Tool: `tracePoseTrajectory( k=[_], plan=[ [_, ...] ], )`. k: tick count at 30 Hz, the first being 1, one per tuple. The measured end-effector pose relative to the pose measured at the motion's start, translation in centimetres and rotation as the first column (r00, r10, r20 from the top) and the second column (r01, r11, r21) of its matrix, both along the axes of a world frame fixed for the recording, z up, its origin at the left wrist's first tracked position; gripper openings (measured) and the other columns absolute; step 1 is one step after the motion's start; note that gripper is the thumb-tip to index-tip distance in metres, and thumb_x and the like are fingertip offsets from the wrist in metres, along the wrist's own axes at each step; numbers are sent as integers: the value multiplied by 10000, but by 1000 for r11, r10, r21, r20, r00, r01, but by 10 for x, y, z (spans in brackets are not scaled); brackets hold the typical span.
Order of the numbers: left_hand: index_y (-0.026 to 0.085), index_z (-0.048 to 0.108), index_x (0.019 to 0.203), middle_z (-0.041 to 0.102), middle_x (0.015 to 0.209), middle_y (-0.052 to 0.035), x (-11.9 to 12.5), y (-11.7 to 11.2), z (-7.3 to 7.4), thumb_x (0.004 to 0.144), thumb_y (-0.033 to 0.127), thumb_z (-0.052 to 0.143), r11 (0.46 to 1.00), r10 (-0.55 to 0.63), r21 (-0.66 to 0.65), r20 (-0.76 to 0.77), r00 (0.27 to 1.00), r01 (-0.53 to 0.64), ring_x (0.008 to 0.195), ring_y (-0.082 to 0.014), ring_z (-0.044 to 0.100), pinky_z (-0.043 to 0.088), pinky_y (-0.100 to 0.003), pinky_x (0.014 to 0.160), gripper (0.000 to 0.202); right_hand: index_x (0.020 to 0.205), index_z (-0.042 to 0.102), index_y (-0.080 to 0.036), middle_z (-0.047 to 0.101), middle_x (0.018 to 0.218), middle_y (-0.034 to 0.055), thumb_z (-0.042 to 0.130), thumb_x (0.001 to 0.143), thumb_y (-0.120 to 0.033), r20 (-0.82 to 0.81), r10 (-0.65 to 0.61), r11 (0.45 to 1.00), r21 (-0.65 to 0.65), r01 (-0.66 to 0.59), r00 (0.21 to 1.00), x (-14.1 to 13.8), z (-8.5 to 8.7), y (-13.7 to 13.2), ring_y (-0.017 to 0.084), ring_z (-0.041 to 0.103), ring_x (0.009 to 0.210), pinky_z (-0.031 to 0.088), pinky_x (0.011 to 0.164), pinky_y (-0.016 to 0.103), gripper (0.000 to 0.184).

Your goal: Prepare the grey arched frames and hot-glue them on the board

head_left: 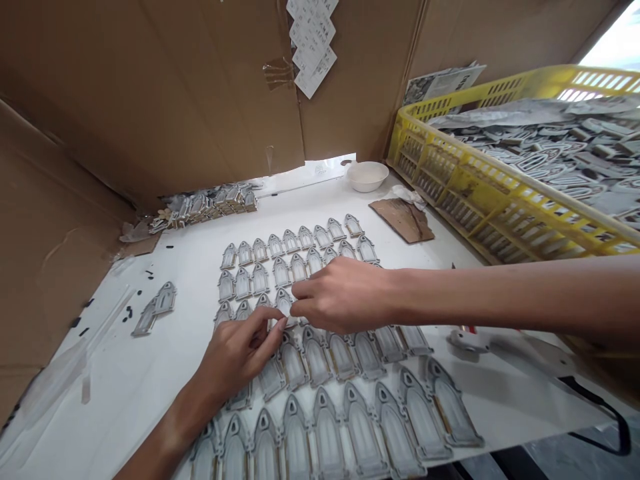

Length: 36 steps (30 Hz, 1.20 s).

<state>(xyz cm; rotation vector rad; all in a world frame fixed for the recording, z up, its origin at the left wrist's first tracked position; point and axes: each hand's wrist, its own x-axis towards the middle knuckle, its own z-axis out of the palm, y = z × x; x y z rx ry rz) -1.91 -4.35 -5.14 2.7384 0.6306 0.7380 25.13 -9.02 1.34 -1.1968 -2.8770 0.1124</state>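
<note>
Several rows of small grey arch-shaped pieces, each like a pointed window frame with a pale, glassy middle, lie on the white table. My left hand reaches in from the lower left, its thumb and forefinger pinched together at the bottom edge of one arch-shaped piece in the third row. From the right comes my right hand, closed, with its fingertips beside that same piece. It covers parts of the middle rows. Whatever is between the fingers of either hand is too small or hidden to make out.
A yellow plastic crate heaped with similar pieces stands at the right. A white bowl and a cardboard scrap are near it. Stacked pieces line the back left. Two loose pieces overlap at left. Cardboard walls enclose the table.
</note>
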Motion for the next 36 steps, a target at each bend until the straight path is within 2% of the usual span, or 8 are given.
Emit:
tracePoseTrajectory(
  k=[6,20,28,36],
  plan=[
    [256,639,1140,329,640,140,0,0,2,1115,209,627,1000,-4,-25,-13,1000,3,469,-76,346,321,-199,487,55,1078,780,-165,693,1003,22,598,1120,-205,0,1,1000,-7,-1,1000,0,1,0,138,225,624,166,533,368,191],
    [260,653,1123,343,616,141,0,-1,1,1113,213,635,1000,-6,20,-23,1000,6,449,-75,353,335,-204,486,51,1004,762,-161,698,967,33,645,1077,-197,-30,-5,1000,29,6,1000,2,-3,0,122,386,625,158,545,364,142],
    [253,662,1122,365,606,142,0,-1,2,1110,212,638,1000,-9,22,-17,1000,10,446,-72,363,341,-200,483,49,1054,764,-152,722,998,47,584,1113,-194,24,-19,1000,15,19,1000,2,-2,1,139,504,660,176,540,371,194],
    [246,664,1120,365,603,139,2,-1,3,1107,203,638,1000,-11,21,-25,1000,12,441,-76,357,349,-205,472,52,1015,768,-151,724,978,52,630,1087,-185,31,-25,1000,3,25,999,1,-3,1,130,504,652,170,545,363,159]
  ],
)
